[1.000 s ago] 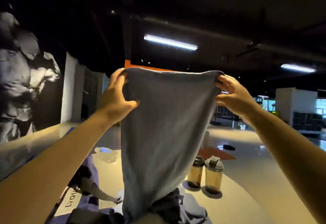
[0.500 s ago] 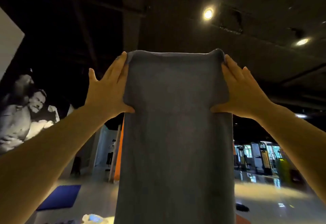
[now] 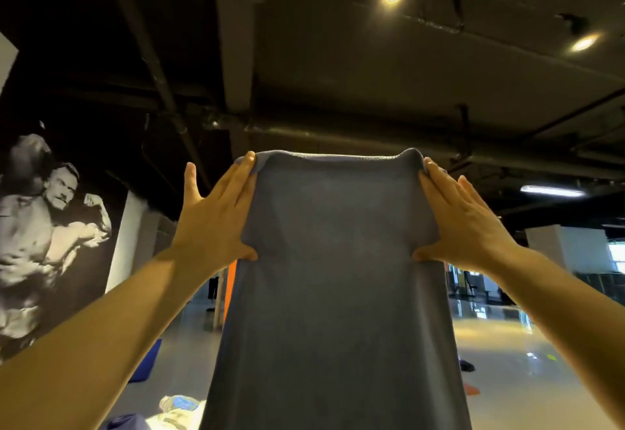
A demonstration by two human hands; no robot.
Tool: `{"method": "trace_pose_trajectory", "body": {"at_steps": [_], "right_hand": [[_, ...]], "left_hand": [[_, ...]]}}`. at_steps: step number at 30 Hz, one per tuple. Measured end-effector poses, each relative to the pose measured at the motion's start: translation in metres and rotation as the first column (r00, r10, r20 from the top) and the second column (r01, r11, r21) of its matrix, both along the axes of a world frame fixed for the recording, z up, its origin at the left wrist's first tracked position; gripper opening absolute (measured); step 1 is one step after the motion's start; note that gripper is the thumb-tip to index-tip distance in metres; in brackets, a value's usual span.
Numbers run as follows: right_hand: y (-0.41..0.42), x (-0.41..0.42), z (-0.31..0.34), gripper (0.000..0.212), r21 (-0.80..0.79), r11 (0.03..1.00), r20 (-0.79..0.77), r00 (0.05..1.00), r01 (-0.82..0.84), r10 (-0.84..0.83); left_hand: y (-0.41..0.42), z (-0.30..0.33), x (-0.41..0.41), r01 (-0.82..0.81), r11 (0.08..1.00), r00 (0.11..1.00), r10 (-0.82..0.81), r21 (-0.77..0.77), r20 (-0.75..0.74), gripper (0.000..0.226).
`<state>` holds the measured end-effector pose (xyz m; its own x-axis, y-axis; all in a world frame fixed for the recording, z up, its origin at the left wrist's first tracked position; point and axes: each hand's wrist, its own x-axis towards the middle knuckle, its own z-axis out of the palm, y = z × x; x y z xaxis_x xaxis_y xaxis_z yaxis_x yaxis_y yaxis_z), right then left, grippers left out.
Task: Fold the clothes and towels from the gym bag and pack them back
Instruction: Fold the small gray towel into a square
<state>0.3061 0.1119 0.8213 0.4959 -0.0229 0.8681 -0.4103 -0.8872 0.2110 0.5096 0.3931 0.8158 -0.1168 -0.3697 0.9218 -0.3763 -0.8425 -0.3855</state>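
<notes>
Grey towel (image 3: 334, 294) held up, centre frame, hanging to 6 o'clock
Left hand (image 3: 216, 216) and right hand (image 3: 463, 223) pinch top corners, thumb against straight fingers; light grip, corner may slip free

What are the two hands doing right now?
Left hand: holds the towel by its top left corner, thumb pinching the edge, fingers straight.
Right hand: holds the towel's top right corner the same way.

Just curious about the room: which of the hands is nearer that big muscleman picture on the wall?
The left hand, holding the towel's left edge, picture beyond it. The right hand holds the far edge.
</notes>
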Motion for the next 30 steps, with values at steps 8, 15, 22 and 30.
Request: {"method": "trace_pose_trajectory", "body": {"at_steps": [8, 15, 22, 30], "right_hand": [[-0.057, 0.074, -0.099, 0.13, 0.145, 0.988, -0.242, 0.97, 0.048, -0.011], [-0.092, 0.112, -0.203, 0.092, 0.6, 0.799, -0.311, 0.915, -0.021, 0.257], [-0.076, 0.083, -0.257, 0.054, 0.737, 0.665, -0.123, 0.944, -0.121, 0.307], [-0.005, -0.012, -0.318, 0.024, 0.821, 0.532, -0.112, 0.854, -0.209, 0.507]], "left_hand": [[-0.079, -0.11, 0.087, 0.06, 0.987, 0.969, -0.022, 0.149, -0.247, 0.145], [-0.123, -0.228, 0.116, 0.345, 0.906, 0.758, -0.114, 0.245, -0.643, 0.076], [-0.113, -0.269, 0.078, 0.476, 0.767, 0.289, -0.598, -0.43, -0.748, 0.03], [-0.023, -0.338, -0.006, 0.362, 0.677, -0.198, -0.616, -0.641, -0.762, 0.041]]}}
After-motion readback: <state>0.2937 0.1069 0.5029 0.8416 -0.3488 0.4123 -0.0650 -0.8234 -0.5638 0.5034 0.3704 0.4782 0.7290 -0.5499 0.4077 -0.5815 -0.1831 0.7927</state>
